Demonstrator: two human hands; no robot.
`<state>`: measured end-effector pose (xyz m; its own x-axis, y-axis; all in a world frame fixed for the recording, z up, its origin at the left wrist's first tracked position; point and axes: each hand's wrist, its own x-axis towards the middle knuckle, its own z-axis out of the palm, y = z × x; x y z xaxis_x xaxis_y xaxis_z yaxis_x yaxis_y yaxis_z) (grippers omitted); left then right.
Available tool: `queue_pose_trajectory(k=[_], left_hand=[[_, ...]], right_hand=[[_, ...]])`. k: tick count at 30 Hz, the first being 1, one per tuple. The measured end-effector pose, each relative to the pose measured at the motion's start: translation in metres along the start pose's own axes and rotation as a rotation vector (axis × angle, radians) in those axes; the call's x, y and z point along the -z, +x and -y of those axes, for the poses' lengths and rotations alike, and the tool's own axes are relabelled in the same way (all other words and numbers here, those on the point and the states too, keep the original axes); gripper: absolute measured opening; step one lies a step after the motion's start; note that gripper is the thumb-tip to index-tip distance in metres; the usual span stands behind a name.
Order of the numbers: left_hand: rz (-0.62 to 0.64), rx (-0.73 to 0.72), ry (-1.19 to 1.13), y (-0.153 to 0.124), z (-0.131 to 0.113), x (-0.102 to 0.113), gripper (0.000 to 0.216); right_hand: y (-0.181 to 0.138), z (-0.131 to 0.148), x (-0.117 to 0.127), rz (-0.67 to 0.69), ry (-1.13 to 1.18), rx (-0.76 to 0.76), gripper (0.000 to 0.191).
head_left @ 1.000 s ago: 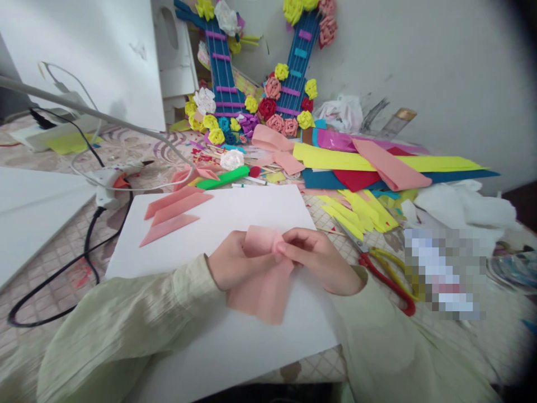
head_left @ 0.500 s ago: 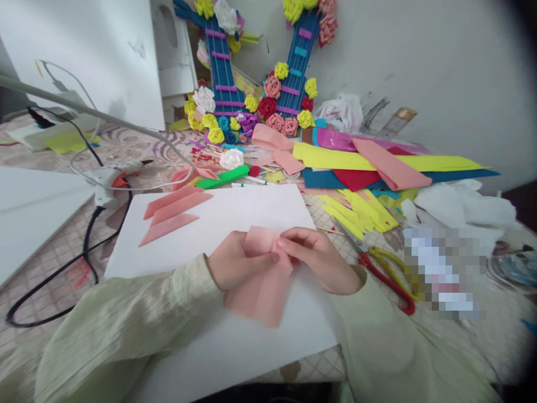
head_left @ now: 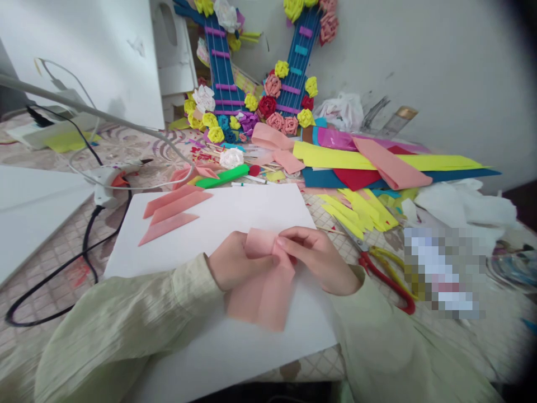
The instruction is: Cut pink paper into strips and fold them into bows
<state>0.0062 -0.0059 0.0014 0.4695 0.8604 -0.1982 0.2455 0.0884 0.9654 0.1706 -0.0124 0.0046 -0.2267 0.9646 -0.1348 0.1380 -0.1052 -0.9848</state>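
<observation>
Both of my hands pinch one piece of pink paper [head_left: 264, 291] over a white sheet [head_left: 235, 218] on the table. My left hand [head_left: 235, 263] grips its upper left part, fingers curled under the fold. My right hand [head_left: 314, 257] pinches the top right of the fold with thumb and forefinger. The lower part of the pink paper hangs down toward me, creased lengthwise. Pale green sleeves cover both arms.
Three pink folded strips [head_left: 172, 210] lie at the sheet's far left. Scissors with red and yellow handles [head_left: 381, 268] rest to the right. A glue gun [head_left: 111, 179] and black cable sit left. Coloured paper sheets [head_left: 377, 162], yellow strips [head_left: 356, 210], a green marker [head_left: 222, 177] and paper-rose decorations [head_left: 260, 106] crowd the back.
The hanging part of the pink paper has shifted slightly down and to the right. Both hands have kept their pinch in nearly the same place.
</observation>
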Motion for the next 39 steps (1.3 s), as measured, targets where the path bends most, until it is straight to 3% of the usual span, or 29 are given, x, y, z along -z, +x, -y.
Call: queue_pose_trajectory(k=[17, 28, 39], left_hand=[[-0.042, 0.084, 0.121, 0.000, -0.007, 0.000, 0.014], [-0.070, 0.151, 0.189, -0.001, -0.008, -0.001, 0.018], [-0.114, 0.115, 0.272, 0.000, -0.005, -0.001, 0.016]], right_hand=[[-0.001, 0.002, 0.000, -0.030, -0.037, -0.006, 0.017], [-0.002, 0.000, -0.002, -0.120, -0.197, 0.131, 0.014], [-0.002, -0.001, -0.002, -0.143, -0.297, 0.178, 0.013]])
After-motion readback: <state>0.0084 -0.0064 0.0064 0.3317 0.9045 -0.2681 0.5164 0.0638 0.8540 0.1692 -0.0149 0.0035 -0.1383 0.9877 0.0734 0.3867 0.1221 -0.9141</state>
